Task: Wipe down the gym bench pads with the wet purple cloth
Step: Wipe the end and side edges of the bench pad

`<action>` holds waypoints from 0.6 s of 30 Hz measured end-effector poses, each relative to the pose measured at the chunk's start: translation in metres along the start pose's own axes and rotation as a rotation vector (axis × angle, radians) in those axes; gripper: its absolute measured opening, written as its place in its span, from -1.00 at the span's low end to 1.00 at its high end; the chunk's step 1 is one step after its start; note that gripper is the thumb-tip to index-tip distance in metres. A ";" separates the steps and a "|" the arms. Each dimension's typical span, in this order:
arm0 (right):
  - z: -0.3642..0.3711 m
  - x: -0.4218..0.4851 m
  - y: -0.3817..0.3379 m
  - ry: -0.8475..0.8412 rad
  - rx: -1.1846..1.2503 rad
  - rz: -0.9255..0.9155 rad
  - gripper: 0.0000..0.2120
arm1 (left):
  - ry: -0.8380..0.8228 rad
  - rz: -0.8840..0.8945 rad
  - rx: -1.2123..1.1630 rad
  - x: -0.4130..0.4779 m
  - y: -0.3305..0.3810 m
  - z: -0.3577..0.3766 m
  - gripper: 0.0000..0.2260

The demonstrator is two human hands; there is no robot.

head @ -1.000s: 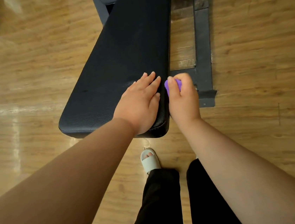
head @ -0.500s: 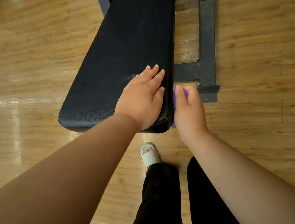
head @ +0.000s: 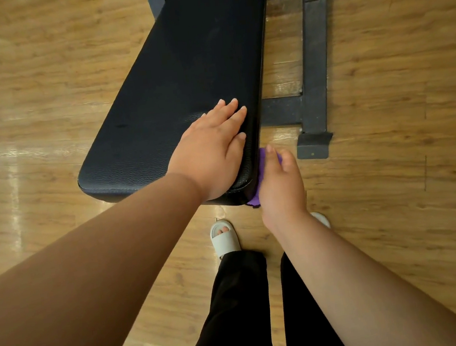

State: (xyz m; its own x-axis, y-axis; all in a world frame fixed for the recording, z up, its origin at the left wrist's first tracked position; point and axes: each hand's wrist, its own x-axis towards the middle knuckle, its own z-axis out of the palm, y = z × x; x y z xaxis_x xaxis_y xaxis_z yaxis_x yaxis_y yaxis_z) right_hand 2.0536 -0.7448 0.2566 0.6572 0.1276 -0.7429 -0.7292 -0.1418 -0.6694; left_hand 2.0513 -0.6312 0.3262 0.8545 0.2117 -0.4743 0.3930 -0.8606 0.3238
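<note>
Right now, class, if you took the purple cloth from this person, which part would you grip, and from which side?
Probably the loose end of the purple cloth poking out below the right hand, at the near corner of the bench pad, pinched from the near side. The rest is pressed between that hand and the pad's right edge.
</note>
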 end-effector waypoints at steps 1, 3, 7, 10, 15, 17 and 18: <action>0.003 0.007 -0.004 0.010 0.005 0.000 -0.77 | 0.001 -0.002 -0.003 0.000 0.000 0.000 -0.58; 0.010 0.022 -0.011 0.024 0.016 -0.007 -0.77 | 0.000 -0.004 -0.009 -0.001 0.000 0.000 -0.58; 0.006 0.016 -0.006 0.006 0.025 -0.011 -0.77 | 0.011 -0.005 -0.024 -0.001 -0.001 0.001 -0.59; -0.007 -0.005 0.001 -0.046 -0.042 -0.084 -0.80 | 0.024 -0.005 -0.031 -0.001 -0.001 0.001 -0.59; 0.000 0.021 -0.027 -0.010 -0.265 -0.279 -0.85 | 0.013 -0.014 -0.032 -0.001 0.000 0.000 -0.59; 0.003 0.030 -0.033 0.000 -0.265 -0.317 -0.86 | 0.008 -0.011 -0.026 -0.001 0.000 0.000 -0.58; 0.002 0.029 -0.032 -0.002 -0.249 -0.329 -0.87 | 0.008 -0.011 -0.022 -0.001 0.000 0.000 -0.58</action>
State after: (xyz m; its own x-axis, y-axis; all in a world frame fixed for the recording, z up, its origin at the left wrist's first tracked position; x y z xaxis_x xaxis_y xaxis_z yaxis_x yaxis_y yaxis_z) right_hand 2.0955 -0.7342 0.2562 0.8472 0.2077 -0.4890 -0.4115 -0.3258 -0.8512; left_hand 2.0499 -0.6313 0.3262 0.8529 0.2247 -0.4712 0.4095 -0.8478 0.3368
